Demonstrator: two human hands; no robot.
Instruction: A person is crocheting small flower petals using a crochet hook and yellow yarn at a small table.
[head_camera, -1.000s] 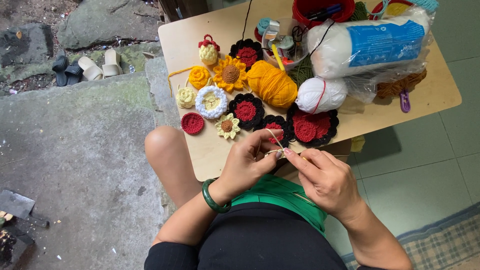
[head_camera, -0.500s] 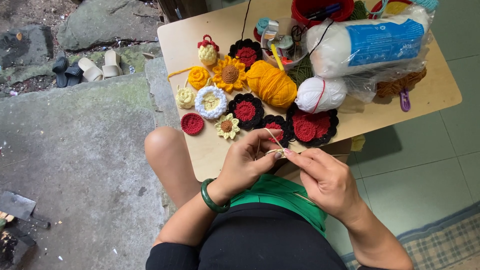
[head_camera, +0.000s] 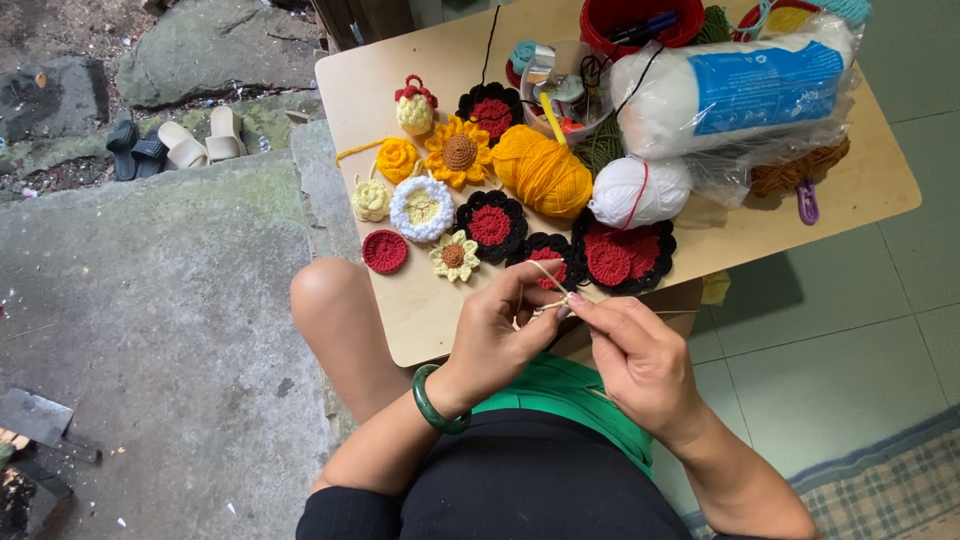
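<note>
At twelve o'clock on the wooden table stands a red round tub with dark pens or tools lying in it. Just at its eight o'clock sits a clear plastic cup crammed with small bits: a yellow stick, scissors-like handles, a roll of tape. At two o'clock a clear plastic bag holds a white roll with a blue label.

The left hand and the right hand meet at six o'clock, over the table's near edge. Both are closed narrow, fingertips pinched on a tiny pale crochet piece with a thin strand of cream yarn running up from it. A green bangle rings the left wrist.

Crocheted flowers crowd the middle of the table, among them a sunflower and a red disc, beside a ball of yellow yarn and a white ball. Bare wood shows along the near edge at seven o'clock and along the far-left edge at ten. The right edge at three o'clock also lies open.
</note>
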